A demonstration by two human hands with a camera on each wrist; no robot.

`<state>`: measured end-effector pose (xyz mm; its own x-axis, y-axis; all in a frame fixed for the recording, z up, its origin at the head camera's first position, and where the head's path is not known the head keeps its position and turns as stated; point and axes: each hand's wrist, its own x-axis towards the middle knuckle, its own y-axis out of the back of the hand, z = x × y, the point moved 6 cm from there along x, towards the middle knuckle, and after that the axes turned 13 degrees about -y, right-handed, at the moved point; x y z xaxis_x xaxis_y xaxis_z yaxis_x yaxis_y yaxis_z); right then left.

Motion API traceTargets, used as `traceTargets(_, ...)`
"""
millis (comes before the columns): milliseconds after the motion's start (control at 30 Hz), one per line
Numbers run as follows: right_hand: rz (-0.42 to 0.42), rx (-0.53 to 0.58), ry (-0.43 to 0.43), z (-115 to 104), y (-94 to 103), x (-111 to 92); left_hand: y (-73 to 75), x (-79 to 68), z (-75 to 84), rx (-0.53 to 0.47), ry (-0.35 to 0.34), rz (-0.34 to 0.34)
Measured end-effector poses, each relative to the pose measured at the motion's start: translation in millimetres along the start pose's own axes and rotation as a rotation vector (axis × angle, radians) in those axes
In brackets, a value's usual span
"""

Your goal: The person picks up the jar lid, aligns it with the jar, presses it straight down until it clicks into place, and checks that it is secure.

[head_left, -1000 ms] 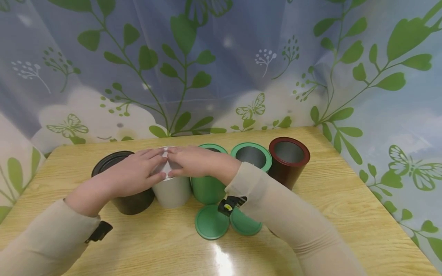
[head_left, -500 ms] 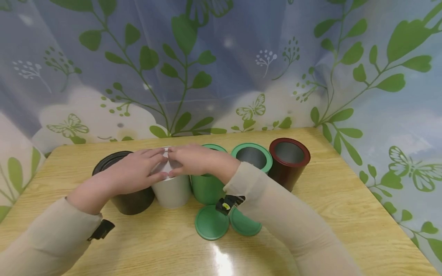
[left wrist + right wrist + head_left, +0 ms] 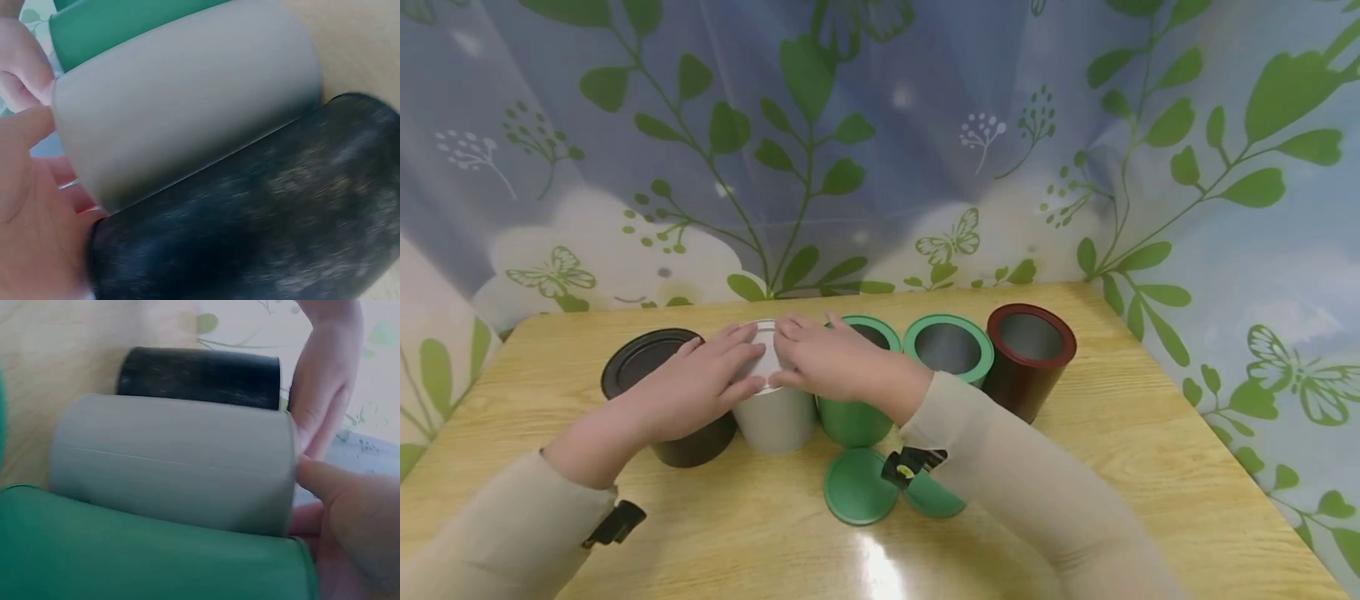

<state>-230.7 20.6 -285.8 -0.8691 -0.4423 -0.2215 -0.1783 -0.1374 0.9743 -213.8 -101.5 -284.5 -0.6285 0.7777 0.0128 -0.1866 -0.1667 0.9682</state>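
A white can (image 3: 777, 421) stands in the row between a black can (image 3: 694, 442) and a green can (image 3: 853, 421). Both hands lie over its white top, which looks covered by a lid (image 3: 767, 361). My left hand (image 3: 700, 385) touches the top's left side, fingers extended and thumb near the front rim. From the right, my right hand (image 3: 835, 358) rests on the same top with its fingers spread. In the left wrist view the thumb meets the rim of the white can (image 3: 187, 106). Some fingertips are hidden behind the rim in both wrist views.
Farther right stand an open can with a light green rim (image 3: 950, 346) and an open dark red can (image 3: 1030, 358). Two green lids (image 3: 859, 487) lie in front on the wooden table (image 3: 715, 533). A leaf-patterned curtain (image 3: 895, 167) hangs behind.
The right hand has shifted slightly right and its fingers have spread, widening the gap between the hands. The left hand stays nearly in place; the cans have not visibly moved.
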Motion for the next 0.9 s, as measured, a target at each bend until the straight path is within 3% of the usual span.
traceTargets(167, 0.081, -0.080, -0.020, 2.0, -6.8, -7.1, -9.2, -4.9, -2.2, 0.056, 0.020, 0.008)
traceTargets(267, 0.097, -0.097, -0.014, 1.4, -9.5, -9.4, -14.0, -7.6, -1.3, 0.147, 0.014, 0.014)
traceTargets(467, 0.112, -0.133, -0.015, 0.5, -13.2, -9.3, -16.1, -8.1, 4.7, 0.325, -0.035, 0.095)
traceTargets(767, 0.151, -0.167, -0.001, -1.4, -12.3, -8.2, -12.1, -3.3, 7.7, 0.341, -0.108, 0.197)
traceTargets(900, 0.171, -0.187, -0.012, -1.3, -15.0, -9.1, -15.3, -5.9, 7.8, 0.399, -0.051, 0.169)
